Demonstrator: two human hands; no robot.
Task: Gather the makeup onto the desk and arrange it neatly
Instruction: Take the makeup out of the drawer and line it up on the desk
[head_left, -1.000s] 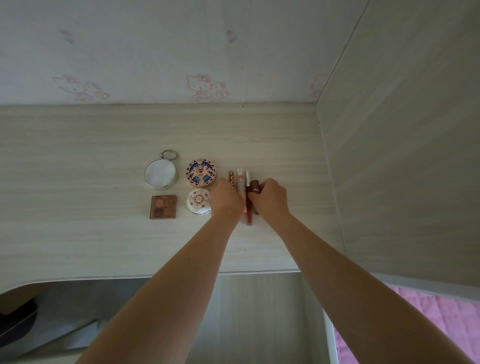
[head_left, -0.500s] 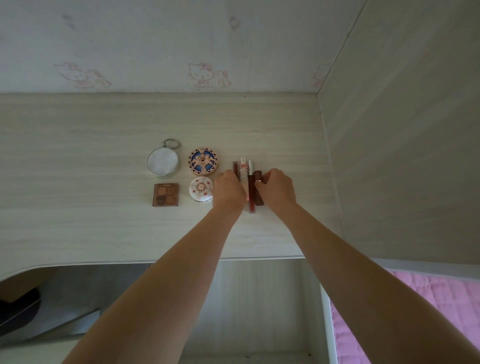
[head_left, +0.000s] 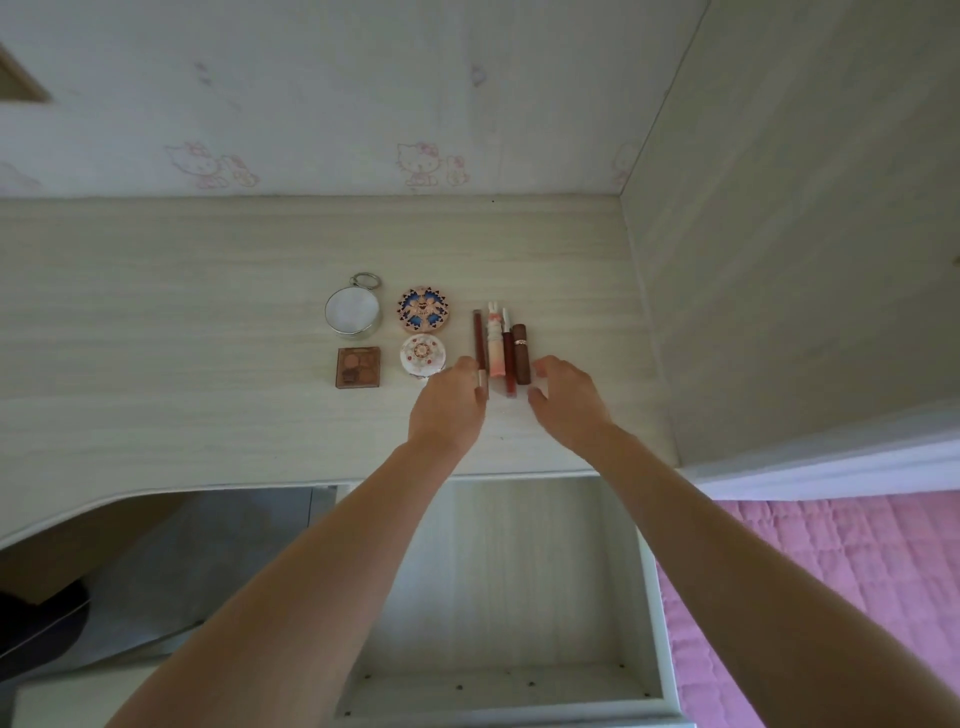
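Makeup: 8 pieces, all lying on the worktop. Landmark for positions = pink rabbit-topped tube.

Nearest the camera: open drawer, below the worktop edge; no makeup visible inside.

Left hand: at the near end of the thin red pencil, just left of the rabbit tube. Fingers curled narrow beside the pencil's metal tip; cannot tell whether they pinch it or only touch.

Right hand: just right of the tube row's near ends. Fingers spread, loosely open, holding nothing.

Row: pencil, rabbit tube, slim dark red tube, brown tube with gold band, 4 items side by side. A white cap shows at the far end of the slim tube.

Left of the rabbit tube: white round compact and brown square palette nearer; patterned round compact and silver mirror case with ring farther. 2 x 2 block.

Judgement: gathering looks done; step in hand is the final squaring of the row. Near ends are uneven. To do well: press lightly from both sides with flat fingers, then tap the near ends to 1 line, slowly, since round tubes may roll.
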